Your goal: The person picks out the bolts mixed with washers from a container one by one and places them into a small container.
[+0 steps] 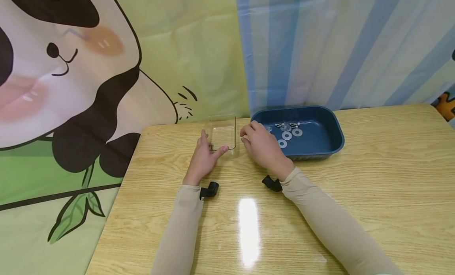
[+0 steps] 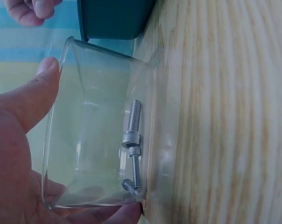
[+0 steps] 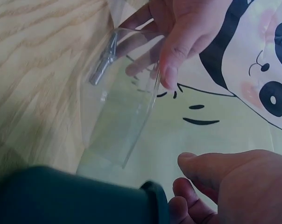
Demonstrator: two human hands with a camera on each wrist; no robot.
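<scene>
passage: through open tops | obstacles: clear box point(image 1: 223, 136) walls; blue tray point(image 1: 316, 137) rim

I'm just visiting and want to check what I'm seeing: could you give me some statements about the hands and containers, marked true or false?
1. The left hand holds the clear box. True.
2. The clear box is empty. False: bolts lie inside it.
3. Washers lie in the blue tray. True.
4. The blue tray stands left of the clear box in the head view. False: it stands to the right.
5. The right hand is inside the clear box. False: it is outside it.
</scene>
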